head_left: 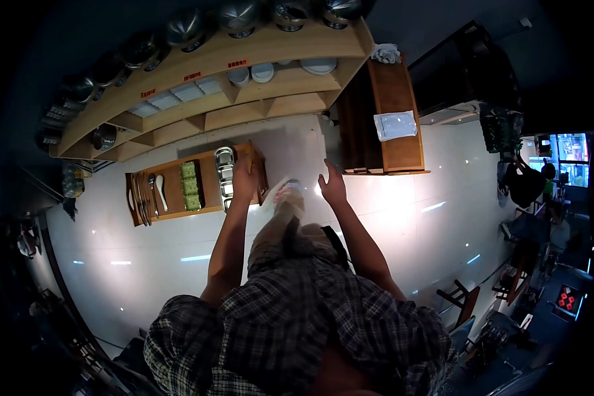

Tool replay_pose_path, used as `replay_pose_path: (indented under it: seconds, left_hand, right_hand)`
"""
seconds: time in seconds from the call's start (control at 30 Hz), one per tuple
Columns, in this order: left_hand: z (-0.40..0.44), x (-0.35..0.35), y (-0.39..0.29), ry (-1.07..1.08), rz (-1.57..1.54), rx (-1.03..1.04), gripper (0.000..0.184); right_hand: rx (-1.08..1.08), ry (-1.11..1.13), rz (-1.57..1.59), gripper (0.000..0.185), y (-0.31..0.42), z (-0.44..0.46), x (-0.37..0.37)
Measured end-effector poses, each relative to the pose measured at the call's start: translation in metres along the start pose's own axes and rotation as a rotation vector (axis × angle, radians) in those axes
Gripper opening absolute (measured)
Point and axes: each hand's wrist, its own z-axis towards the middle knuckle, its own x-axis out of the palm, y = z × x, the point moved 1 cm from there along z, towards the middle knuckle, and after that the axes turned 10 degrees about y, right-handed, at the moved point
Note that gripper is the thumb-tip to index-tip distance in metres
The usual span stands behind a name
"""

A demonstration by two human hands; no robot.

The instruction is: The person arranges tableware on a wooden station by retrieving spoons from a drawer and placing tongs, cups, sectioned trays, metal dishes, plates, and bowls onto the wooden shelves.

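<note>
My left hand (246,177) reaches forward over the right part of a low wooden table (208,175), its fingers stretched out. Right beside it lies a steel tray with several compartments (224,177); whether the hand touches it I cannot tell. Further left on the tabletop are a green compartment dish (190,186), a white spoon (160,191), a metal spoon (152,193) and some long dark utensils (138,198). Over the floor, my right hand (333,187) is held out with thumb and fingers apart, holding nothing.
Ahead stands a wooden shelf (270,109) with white dishes (263,72) and steel bowls (185,28). A wooden cabinet (395,99) at right carries a white packet (396,125) and a crumpled cloth (386,53). Chairs (461,300) and a person (527,185) are far right.
</note>
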Motion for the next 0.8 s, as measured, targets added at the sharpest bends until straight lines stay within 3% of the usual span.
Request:
replay_pose_path:
  seconds: [0.03, 0.1, 0.27, 0.37, 0.57, 0.8]
  left_hand:
    - [0.016, 0.007, -0.006, -0.002, -0.006, -0.012, 0.034]
    - [0.044, 0.017, -0.018, -0.060, 0.072, 0.155, 0.038]
    - [0.085, 0.020, -0.059, -0.015, 0.028, 0.026, 0.042]
    - [0.098, 0.039, -0.048, 0.005, -0.003, -0.086, 0.044]
    - [0.110, 0.090, -0.027, -0.089, 0.050, -0.075, 0.048]
    - [0.134, 0.159, -0.015, -0.118, 0.066, -0.144, 0.046]
  right_hand:
    - [-0.003, 0.020, -0.008, 0.049, -0.002, 0.015, -0.008]
    - [-0.064, 0.018, -0.038, 0.048, -0.012, 0.042, -0.018]
    - [-0.089, 0.029, -0.069, 0.048, -0.021, 0.104, -0.040]
    - [-0.118, 0.054, -0.077, 0.050, -0.029, 0.142, -0.049]
    - [-0.219, 0.137, -0.141, 0.050, -0.077, 0.238, -0.048]
    - [-0.265, 0.080, -0.446, 0.055, -0.142, 0.362, -0.036]
